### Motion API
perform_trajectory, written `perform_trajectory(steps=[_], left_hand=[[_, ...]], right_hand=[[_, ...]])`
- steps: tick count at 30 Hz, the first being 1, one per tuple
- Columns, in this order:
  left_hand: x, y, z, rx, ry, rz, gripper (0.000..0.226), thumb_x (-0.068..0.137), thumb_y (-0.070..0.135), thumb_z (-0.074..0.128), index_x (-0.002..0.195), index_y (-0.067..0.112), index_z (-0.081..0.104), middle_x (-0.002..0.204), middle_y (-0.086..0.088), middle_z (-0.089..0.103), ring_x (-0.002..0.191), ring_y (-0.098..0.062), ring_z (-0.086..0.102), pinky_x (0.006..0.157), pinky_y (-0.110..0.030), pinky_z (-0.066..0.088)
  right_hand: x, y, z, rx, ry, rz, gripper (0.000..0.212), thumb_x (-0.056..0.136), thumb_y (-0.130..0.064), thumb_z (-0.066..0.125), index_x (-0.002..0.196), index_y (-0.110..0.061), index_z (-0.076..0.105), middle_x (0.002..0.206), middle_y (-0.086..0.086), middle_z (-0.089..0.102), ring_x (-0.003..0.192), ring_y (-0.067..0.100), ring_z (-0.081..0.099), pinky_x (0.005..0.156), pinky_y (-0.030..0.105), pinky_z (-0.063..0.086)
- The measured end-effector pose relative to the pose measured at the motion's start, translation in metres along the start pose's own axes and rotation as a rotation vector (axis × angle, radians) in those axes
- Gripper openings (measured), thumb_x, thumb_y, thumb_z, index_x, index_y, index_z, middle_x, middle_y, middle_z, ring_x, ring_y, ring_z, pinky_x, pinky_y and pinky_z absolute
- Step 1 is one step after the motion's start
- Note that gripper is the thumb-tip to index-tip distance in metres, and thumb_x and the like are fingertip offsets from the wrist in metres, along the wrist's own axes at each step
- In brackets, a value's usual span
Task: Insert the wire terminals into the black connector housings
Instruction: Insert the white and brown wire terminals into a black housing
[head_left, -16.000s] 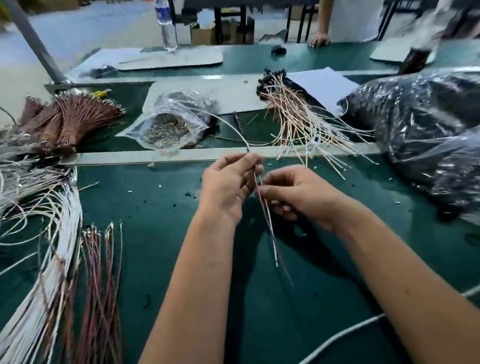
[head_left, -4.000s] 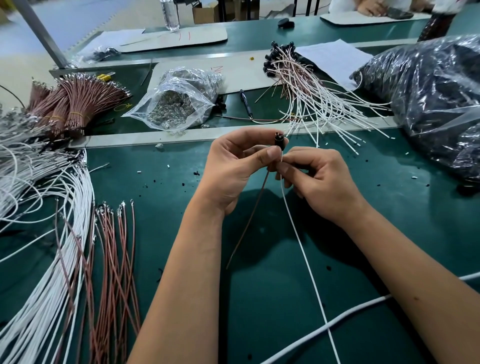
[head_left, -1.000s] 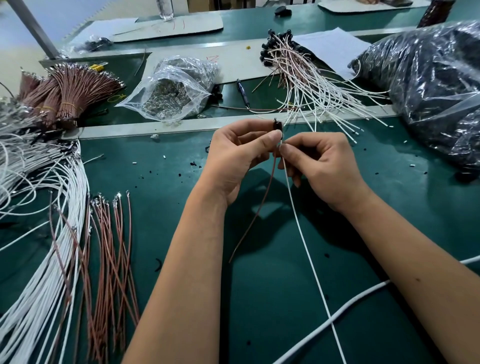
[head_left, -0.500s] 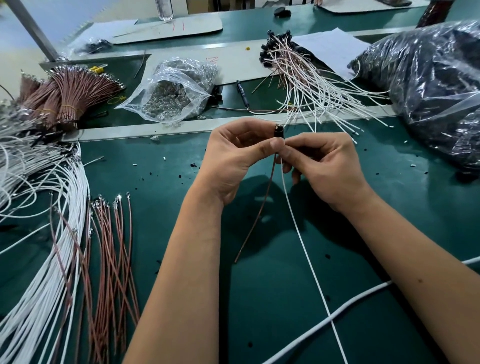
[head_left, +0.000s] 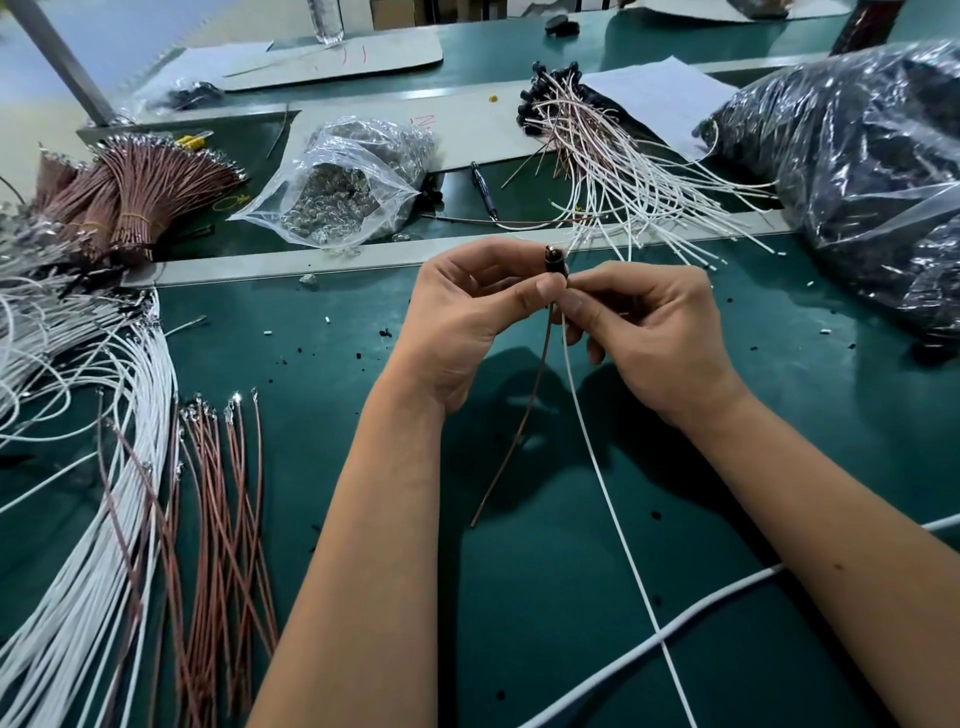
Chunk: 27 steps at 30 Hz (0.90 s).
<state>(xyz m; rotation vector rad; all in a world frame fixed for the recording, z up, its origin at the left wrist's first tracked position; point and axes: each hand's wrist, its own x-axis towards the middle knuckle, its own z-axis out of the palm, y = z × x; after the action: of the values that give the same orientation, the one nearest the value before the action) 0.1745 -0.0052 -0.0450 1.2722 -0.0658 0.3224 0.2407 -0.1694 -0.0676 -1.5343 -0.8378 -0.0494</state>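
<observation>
While the person is working just above the green mat (head_left: 519, 597), the left hand (head_left: 467, 317) is pinching the black connector housing (head_left: 555, 260) between thumb and curled fingers, holding it upright in front of the chest. That posture is probably keeping the housing's wire-entry end facing down, where both wires are leaving it. The right hand (head_left: 654, 332) is sitting just beside it, thumb tip touching the left thumb, its fingers closed on the white wire (head_left: 613, 519) right under the housing. Gripping so close to the end is likely stopping the thin wire from buckling as the terminal is being pushed home. The brown wire (head_left: 524, 410) is hanging free from the same point and curving down towards the mat, which suggests it is already seated, though the fingers are hiding the entry.

The housing itself is showing only its top: a small, dark, rounded body with a glint at its upper end. Its lower half is covered by the two thumbs, so how deep the white wire's terminal is sitting cannot be told.

Loose brown wires (head_left: 223, 519) and a sweep of white wires (head_left: 78, 545) are lying at the left, within reach of the left hand, terminal ends pointing away from the person. The finished assemblies (head_left: 597, 156) are piling up beyond the metal strip (head_left: 270, 267), near a bag of black parts (head_left: 857, 182).
</observation>
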Motion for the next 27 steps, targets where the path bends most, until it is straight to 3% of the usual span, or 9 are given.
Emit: perform_trajectory(steps=[5,8,14,20,27], left_hand=[[0.0003,0.0037,-0.0029,0.013,0.001,0.01,0.032,0.079,0.001,0.077,0.107,0.017,0.076,0.098,-0.005,0.074,0.083,-0.013,0.065,0.074,-0.022,0.052],[0.0009,0.0059,-0.0034,0.023,0.034,0.005,0.024,0.081,0.012,0.078,0.101,0.025,0.08,0.1,-0.001,0.075,0.082,-0.01,0.064,0.071,-0.024,0.05],[0.0006,0.0062,-0.0027,0.066,0.116,0.005,0.007,0.082,0.011,0.078,0.083,0.018,0.078,0.081,-0.002,0.074,0.074,-0.013,0.065,0.063,-0.025,0.052],[0.0019,0.0023,-0.0035,0.078,0.153,0.023,0.008,0.087,0.001,0.074,0.087,0.009,0.075,0.083,-0.007,0.075,0.075,-0.016,0.069,0.066,-0.024,0.054],[0.0045,-0.0003,0.0017,0.005,0.203,0.02,0.008,0.086,-0.005,0.072,0.087,0.003,0.074,0.082,-0.009,0.076,0.073,-0.016,0.071,0.072,-0.024,0.058]], right_hand=[[0.0014,0.0018,-0.0008,-0.003,-0.003,0.025,0.007,0.094,-0.014,0.076,0.097,-0.008,0.079,0.075,0.005,0.073,0.059,0.013,0.064,0.048,0.029,0.05],[0.0016,0.0028,-0.0002,-0.004,-0.004,0.039,0.007,0.093,-0.016,0.077,0.095,-0.01,0.079,0.074,0.006,0.073,0.059,0.013,0.063,0.049,0.026,0.049],[0.0018,0.001,0.0003,-0.021,-0.039,0.046,0.009,0.094,-0.015,0.074,0.094,-0.006,0.078,0.073,0.001,0.072,0.058,0.01,0.062,0.051,0.021,0.048],[0.0013,-0.0021,0.0002,-0.063,-0.042,0.082,0.009,0.098,-0.01,0.067,0.096,-0.01,0.076,0.074,0.001,0.072,0.055,0.005,0.06,0.045,0.026,0.049],[0.0025,-0.0029,0.0017,-0.099,-0.015,0.082,0.015,0.101,-0.012,0.063,0.093,-0.018,0.074,0.077,0.004,0.072,0.059,0.006,0.061,0.05,0.024,0.05]])
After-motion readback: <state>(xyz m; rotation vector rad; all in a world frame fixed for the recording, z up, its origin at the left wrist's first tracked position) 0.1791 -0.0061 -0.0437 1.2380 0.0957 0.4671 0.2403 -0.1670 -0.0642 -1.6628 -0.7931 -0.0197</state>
